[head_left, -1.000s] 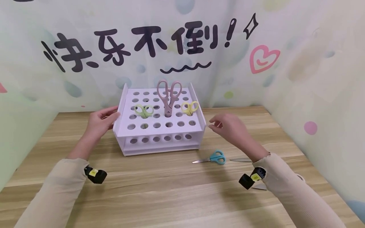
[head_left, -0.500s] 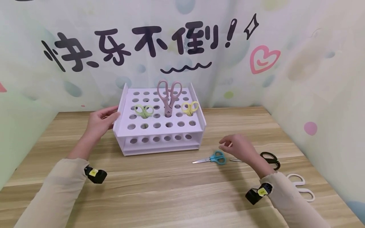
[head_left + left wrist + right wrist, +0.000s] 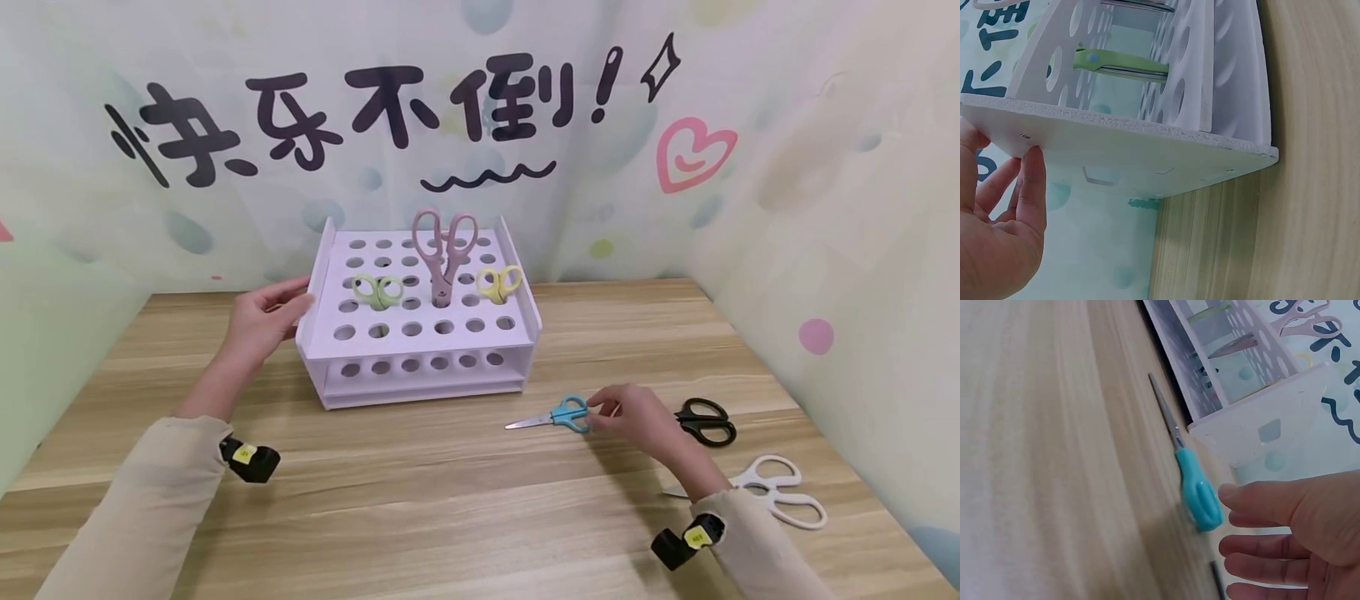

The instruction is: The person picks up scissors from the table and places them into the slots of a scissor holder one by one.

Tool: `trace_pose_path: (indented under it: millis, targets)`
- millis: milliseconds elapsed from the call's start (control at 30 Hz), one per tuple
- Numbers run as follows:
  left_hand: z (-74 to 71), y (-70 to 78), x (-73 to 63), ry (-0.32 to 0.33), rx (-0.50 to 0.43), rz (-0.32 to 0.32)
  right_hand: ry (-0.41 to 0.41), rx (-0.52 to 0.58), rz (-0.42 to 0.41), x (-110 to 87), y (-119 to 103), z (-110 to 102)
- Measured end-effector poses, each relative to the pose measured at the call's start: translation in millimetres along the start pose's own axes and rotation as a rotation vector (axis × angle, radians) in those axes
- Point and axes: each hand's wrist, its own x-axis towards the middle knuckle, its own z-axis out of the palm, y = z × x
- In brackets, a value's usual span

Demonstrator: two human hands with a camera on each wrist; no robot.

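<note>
A white rack with rows of round holes stands at the back of the table. My left hand rests its fingertips on the rack's left side panel, seen from outside in the left wrist view. Green scissors, mauve scissors and yellow scissors stand handles-up in the holes. My right hand is at the handles of the blue scissors, which lie flat with blades pointing left. In the right wrist view, its thumb and fingers are spread beside the handle, holding nothing.
Black-handled scissors lie beyond my right hand, their blades hidden behind it. White-handled scissors lie nearer the right edge, partly behind my wrist. A printed cloth backdrop closes off the back and sides of the wooden table.
My right hand has come down and toward me from beside the rack to the blue scissors' handles, uncovering the black and white handles. My left hand stays at the rack.
</note>
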Motion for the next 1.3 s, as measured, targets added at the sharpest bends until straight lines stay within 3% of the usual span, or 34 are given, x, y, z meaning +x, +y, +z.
trace_pose_path:
  millis: [700, 1300]
  targets:
    - [0.5, -2.1, 1.6, -0.006, -0.081, 0.008, 0.153, -0.028, 0.065, -5.9, 0.6, 25.6]
    - [0.0, -2.3, 2.0, 0.002, -0.052, 0.002, 0.082, 0.064, 0.148, 5.9, 2.8, 23.5]
